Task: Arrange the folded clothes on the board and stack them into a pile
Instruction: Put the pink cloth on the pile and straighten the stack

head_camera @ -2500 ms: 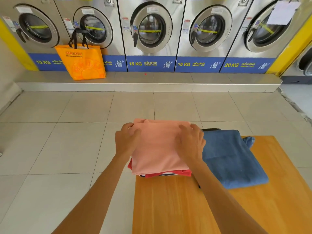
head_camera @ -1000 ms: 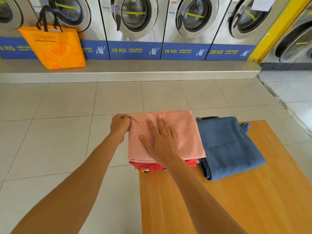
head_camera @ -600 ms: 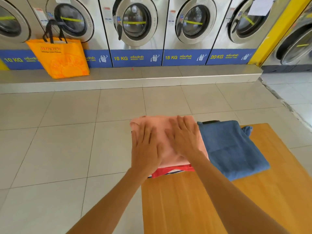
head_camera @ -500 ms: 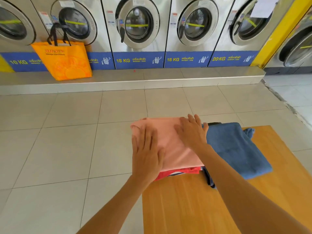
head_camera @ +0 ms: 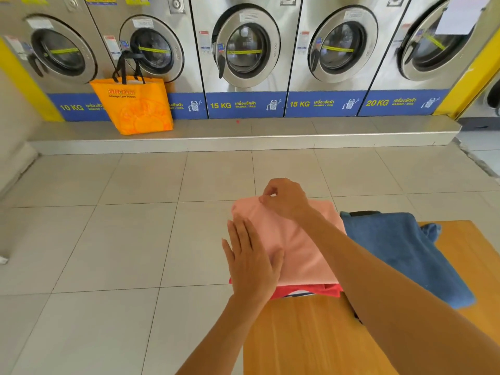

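right hand point(head_camera: 286, 200) has moved to pinch the pink garment point(head_camera: 297, 247) far edge; left hand point(head_camera: 251, 262) stays flat, released; pile being squared.

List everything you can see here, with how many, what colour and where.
Washing machines: five, silver with blue labels, along the back wall.
Tote bag: one, orange, on the ledge by the machines.
Board: one, wooden, front right.
Pink folded cloth: one, top of the pile on the board's left.
Red cloth: one, under the pink.
Blue folded cloth: one, right of the pile.
Left hand: flat on the pink cloth.
Right hand: pinching its far edge.
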Motion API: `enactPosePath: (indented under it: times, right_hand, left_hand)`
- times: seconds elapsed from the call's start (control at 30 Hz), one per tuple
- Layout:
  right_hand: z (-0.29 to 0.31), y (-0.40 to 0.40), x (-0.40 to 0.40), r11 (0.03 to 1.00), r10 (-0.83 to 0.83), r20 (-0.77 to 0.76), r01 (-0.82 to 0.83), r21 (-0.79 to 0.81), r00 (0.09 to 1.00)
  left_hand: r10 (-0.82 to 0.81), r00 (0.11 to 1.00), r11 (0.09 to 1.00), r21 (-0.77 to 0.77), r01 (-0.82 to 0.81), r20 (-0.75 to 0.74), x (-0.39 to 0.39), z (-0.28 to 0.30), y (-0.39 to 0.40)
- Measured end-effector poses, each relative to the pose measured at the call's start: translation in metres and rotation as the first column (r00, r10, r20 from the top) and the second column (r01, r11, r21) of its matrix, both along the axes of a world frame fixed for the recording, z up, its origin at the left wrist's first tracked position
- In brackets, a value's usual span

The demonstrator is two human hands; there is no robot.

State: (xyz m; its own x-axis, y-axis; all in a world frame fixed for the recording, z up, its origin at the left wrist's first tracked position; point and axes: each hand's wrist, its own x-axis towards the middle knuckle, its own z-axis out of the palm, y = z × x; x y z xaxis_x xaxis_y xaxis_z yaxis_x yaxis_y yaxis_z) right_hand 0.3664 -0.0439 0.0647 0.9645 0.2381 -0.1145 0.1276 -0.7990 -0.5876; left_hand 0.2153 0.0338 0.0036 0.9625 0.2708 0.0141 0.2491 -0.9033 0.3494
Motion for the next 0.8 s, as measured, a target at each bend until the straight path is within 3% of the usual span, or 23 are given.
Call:
enactPosePath:
  times: [0.1,0.2,0.27,0.33,0.47,0.57,0.63,0.7,0.73,0.8]
  right_hand:
    - [0.009,0.028,-0.008,0.989,0.091,-0.099,-0.078,0.125,0.991]
    - [0.012,0.056,-0.007,0.967,0.216,-0.147,-0.232,-0.104,0.965]
    - [0.008,0.064,0.0,0.955,0.208,-0.183,-0.24,-0.174,0.961]
    - [0.002,0.069,0.007,0.974,0.142,-0.224,-0.176,-0.14,0.964]
    - [-0.012,0.08,0.007,0.988,0.01,-0.166,-0.035,-0.149,0.986]
    - [-0.017,0.079,0.003,0.949,0.212,-0.276,-0.265,-0.169,0.937]
    - [-0.012,0.077,0.005,0.941,0.263,-0.217,-0.299,-0.155,0.94]
    - [-0.006,0.067,0.008,0.98,0.163,-0.033,-0.165,-0.111,0.986]
    - [-0.003,0.059,0.009,0.994,0.081,0.028,-0.079,-0.077,0.996]
    - [0.001,0.031,0.011,0.999,-0.039,0.051,0.04,-0.031,0.998]
  left_hand:
    - [0.034,0.994,0.992,-0.126,-0.02,0.107,0.001,0.003,0.0]
    - [0.272,0.948,0.922,-0.328,-0.207,0.165,0.004,0.004,0.009]
    - [0.343,0.936,0.878,-0.383,-0.289,0.079,0.008,0.005,0.018]
    - [0.352,0.936,0.832,-0.458,-0.312,0.003,0.015,0.005,0.026]
    - [0.363,0.925,0.715,-0.602,-0.356,-0.116,0.027,0.008,0.036]
    - [0.327,0.919,0.654,-0.65,-0.388,-0.22,0.028,0.008,0.038]
    - [0.297,0.914,0.642,-0.651,-0.405,-0.276,0.025,0.01,0.045]
    - [0.293,0.913,0.658,-0.633,-0.408,-0.285,0.024,0.015,0.047]
    - [0.31,0.924,0.725,-0.573,-0.383,-0.224,0.023,0.017,0.047]
    - [0.287,0.957,0.914,-0.309,-0.262,0.038,0.022,0.021,0.041]
